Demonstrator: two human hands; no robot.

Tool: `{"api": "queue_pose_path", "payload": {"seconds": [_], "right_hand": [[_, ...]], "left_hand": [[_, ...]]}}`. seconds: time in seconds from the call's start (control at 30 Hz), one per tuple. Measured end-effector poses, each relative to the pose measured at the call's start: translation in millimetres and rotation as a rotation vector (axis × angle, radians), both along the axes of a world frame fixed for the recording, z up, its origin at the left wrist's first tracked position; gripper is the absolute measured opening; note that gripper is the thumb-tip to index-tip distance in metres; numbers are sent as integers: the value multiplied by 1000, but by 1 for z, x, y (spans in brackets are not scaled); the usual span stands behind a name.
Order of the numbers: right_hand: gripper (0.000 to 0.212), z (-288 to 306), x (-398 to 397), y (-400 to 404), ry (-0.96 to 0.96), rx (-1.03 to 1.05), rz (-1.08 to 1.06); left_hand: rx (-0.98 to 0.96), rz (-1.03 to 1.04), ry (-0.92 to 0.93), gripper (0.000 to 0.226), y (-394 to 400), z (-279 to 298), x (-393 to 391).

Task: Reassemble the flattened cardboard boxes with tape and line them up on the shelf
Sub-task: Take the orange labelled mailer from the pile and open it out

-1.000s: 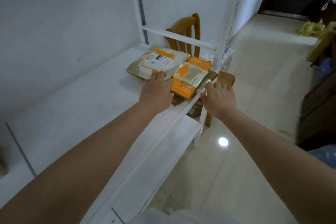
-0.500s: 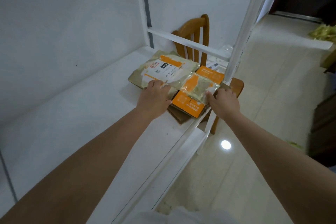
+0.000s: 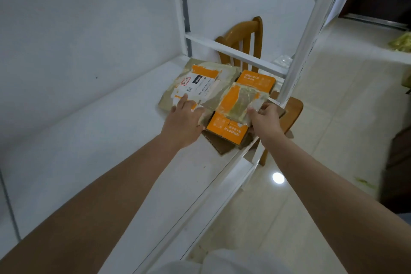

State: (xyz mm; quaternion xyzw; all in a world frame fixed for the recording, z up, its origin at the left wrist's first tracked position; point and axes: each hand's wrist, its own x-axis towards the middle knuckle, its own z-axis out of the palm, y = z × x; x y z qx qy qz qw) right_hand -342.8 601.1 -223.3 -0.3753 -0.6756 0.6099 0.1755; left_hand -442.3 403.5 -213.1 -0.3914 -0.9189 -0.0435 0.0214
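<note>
Flattened cardboard boxes lie stacked at the far end of the white shelf [image 3: 100, 151]. A brownish one with a white and orange label [image 3: 200, 82] is on the left. An orange one with torn tape [image 3: 235, 104] sits on the right, over a plain brown sheet [image 3: 220, 145] that juts past the shelf's front edge. My left hand [image 3: 183, 123] rests flat on the near edge of the labelled box, fingers extended over it. My right hand [image 3: 264, 121] pinches the right edge of the orange box, thumb on top and fingers curled beneath.
A white upright post [image 3: 311, 29] stands just right of the stack, with a crossbar [image 3: 233, 54] behind it. A wooden chair [image 3: 251, 35] stands beyond the shelf end. The wall runs along the shelf's left side. Tiled floor [image 3: 300, 184] lies to the right.
My right hand has moved from the shelf's front corner onto the orange box's right edge and taken hold of it. My left hand has stayed on the labelled box.
</note>
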Motion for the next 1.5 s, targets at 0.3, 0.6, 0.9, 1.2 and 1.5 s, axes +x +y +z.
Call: {"api": "queue_pose_path", "payload": {"seconds": [0.3,0.6,0.9,1.2,1.5], "right_hand": [[24,21,9,-9,111,71,-33],[20,26,31,-24,178,51,20],[17,17,42,-55,168,-35,135],[61,10,91,-113,74,45,217],[48,10,185,-182,183,132,343]], "left_hand": [[163,168,93,54,-53,48,-25],[345,342,-39,56,-101,47,-27],[631,589,-263,57,-145,28,-5],[693,543,-95,44,-214,26,88],[821,534,-17,44,-276,34,227]]}}
